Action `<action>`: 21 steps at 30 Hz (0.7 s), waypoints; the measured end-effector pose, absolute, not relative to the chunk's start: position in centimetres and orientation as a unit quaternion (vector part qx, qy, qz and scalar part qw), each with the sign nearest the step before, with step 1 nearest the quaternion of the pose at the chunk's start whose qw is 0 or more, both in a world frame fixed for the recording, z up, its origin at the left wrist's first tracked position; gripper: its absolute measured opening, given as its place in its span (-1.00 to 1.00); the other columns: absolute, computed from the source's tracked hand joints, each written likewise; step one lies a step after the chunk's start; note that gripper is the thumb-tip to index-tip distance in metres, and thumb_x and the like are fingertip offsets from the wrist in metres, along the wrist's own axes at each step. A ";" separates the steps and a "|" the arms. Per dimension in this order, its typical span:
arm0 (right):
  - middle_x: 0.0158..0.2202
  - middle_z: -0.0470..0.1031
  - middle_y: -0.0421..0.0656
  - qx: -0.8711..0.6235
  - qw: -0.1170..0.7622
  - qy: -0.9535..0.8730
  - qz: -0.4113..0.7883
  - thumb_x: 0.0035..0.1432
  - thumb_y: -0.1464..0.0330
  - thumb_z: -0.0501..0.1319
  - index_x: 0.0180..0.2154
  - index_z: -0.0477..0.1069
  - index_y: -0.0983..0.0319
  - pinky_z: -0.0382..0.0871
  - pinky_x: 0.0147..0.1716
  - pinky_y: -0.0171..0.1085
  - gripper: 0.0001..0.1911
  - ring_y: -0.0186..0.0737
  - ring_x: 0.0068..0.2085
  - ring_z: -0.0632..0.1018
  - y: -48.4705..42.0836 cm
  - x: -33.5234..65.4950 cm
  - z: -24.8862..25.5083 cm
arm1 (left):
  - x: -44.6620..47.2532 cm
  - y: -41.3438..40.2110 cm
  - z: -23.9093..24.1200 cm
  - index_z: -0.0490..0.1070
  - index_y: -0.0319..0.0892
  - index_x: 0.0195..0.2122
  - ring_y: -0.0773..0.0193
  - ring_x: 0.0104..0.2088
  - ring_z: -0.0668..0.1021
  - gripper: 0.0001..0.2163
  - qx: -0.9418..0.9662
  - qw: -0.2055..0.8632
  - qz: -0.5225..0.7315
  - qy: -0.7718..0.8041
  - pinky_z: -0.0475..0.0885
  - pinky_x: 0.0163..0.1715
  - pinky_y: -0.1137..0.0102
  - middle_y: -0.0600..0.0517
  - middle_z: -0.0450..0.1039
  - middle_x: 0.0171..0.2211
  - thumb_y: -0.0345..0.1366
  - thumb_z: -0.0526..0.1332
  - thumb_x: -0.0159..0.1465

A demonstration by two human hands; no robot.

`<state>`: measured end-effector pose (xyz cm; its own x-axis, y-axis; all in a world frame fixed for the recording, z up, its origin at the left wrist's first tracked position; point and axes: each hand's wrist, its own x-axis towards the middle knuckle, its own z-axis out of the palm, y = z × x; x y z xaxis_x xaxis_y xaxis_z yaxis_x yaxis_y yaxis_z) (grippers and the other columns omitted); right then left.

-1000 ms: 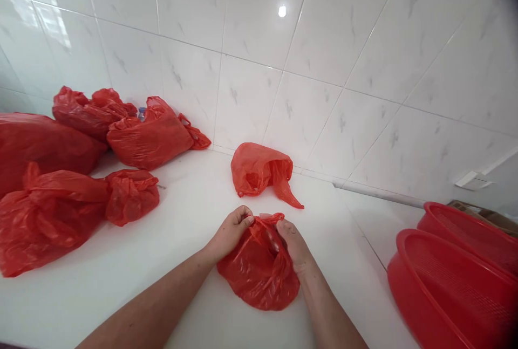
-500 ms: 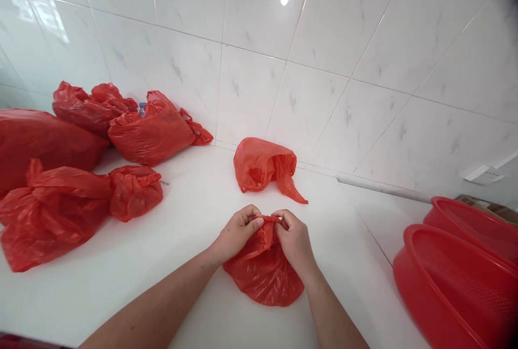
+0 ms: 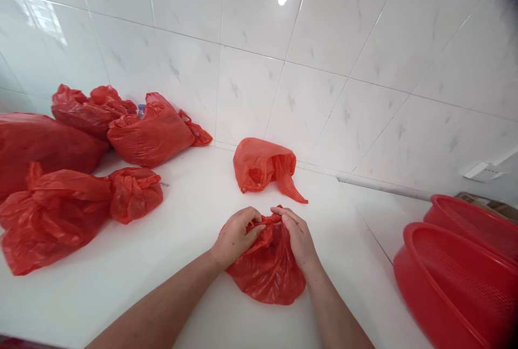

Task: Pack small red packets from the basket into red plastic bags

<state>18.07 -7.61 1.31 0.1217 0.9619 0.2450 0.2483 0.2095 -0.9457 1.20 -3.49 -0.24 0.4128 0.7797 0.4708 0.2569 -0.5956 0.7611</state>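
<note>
A red plastic bag rests on the white table in front of me, its body bulging toward me and its top gathered and twisted. My left hand pinches the left side of the gathered top between thumb and fingers. On the other side, my right hand holds the twisted top, thumb and fingers closed on the plastic. What lies inside the bag is hidden. Just beyond my hands, against the wall, sits another red plastic bag with its mouth open.
Several filled red bags crowd the left of the table, with a knotted bag nearest me. Two red plastic baskets stand at the right. A tiled wall bounds the back, with a white socket box at right.
My fingers have shifted on the bag's top, which is now more tightly twisted. My right fingers have straightened along it, and the left hand has turned slightly inward.
</note>
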 end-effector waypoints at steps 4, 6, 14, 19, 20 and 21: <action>-0.13 0.48 -0.16 -0.554 0.536 -0.541 0.336 0.18 0.22 0.05 -0.21 0.50 0.16 0.26 -0.04 -0.21 -0.70 -0.17 -0.06 0.44 -7.4 17.9 1.2 | 1.2 -3.6 0.0 0.25 -0.14 -0.41 0.25 -0.12 0.45 -0.90 0.806 0.178 0.490 0.281 0.41 -0.18 0.30 -0.02 0.39 -0.13 -0.46 0.08 0.21; -0.17 0.51 -0.15 -0.561 0.537 -0.532 0.338 0.15 0.22 0.07 -0.24 0.51 0.18 0.27 -0.07 -0.21 -0.71 -0.16 -0.09 0.46 -7.1 18.1 1.1 | 1.4 -4.1 0.2 0.24 -0.14 -0.41 0.25 -0.12 0.46 -0.87 0.825 0.114 0.502 0.232 0.43 -0.19 0.30 -0.03 0.41 -0.12 -0.51 0.07 0.21; -0.22 0.51 -0.08 -0.671 0.518 -0.501 0.176 0.11 0.24 -0.01 -0.25 0.46 0.25 0.32 -0.18 -0.18 -0.66 -0.12 -0.20 0.49 -5.5 21.8 -0.4 | 2.4 -7.8 1.0 0.20 -0.16 -0.37 0.34 -0.46 0.43 -0.81 0.844 0.033 0.534 0.031 0.44 -0.48 0.40 0.05 0.42 -0.46 -0.61 0.06 0.15; -0.17 0.49 -0.09 -0.690 0.517 -0.490 0.131 0.08 0.27 -0.03 -0.30 0.46 0.23 0.26 -0.08 -0.18 -0.67 -0.12 -0.11 0.45 -4.7 23.1 -1.6 | 2.1 -8.4 0.8 0.23 -0.12 -0.43 0.33 -0.53 0.39 -0.82 0.873 0.064 0.480 0.059 0.37 -0.53 0.39 0.06 0.39 -0.53 -0.52 -0.01 0.23; -0.19 0.50 -0.10 -0.689 0.515 -0.492 0.137 0.07 0.25 -0.02 -0.30 0.46 0.22 0.27 -0.11 -0.18 -0.67 -0.13 -0.13 0.46 -4.7 23.1 -1.8 | 2.1 -8.3 0.8 0.23 -0.12 -0.44 0.32 -0.53 0.40 -0.83 0.876 0.068 0.472 0.069 0.37 -0.52 0.37 0.05 0.39 -0.54 -0.50 -0.01 0.24; -0.21 0.50 -0.11 -0.688 0.513 -0.492 0.146 0.07 0.23 -0.01 -0.29 0.46 0.21 0.30 -0.14 -0.19 -0.67 -0.13 -0.16 0.47 -4.7 23.1 -1.9 | 2.1 -8.1 0.8 0.25 -0.12 -0.42 0.31 -0.52 0.41 -0.85 0.878 0.071 0.468 0.077 0.37 -0.50 0.36 0.04 0.40 -0.53 -0.46 0.00 0.26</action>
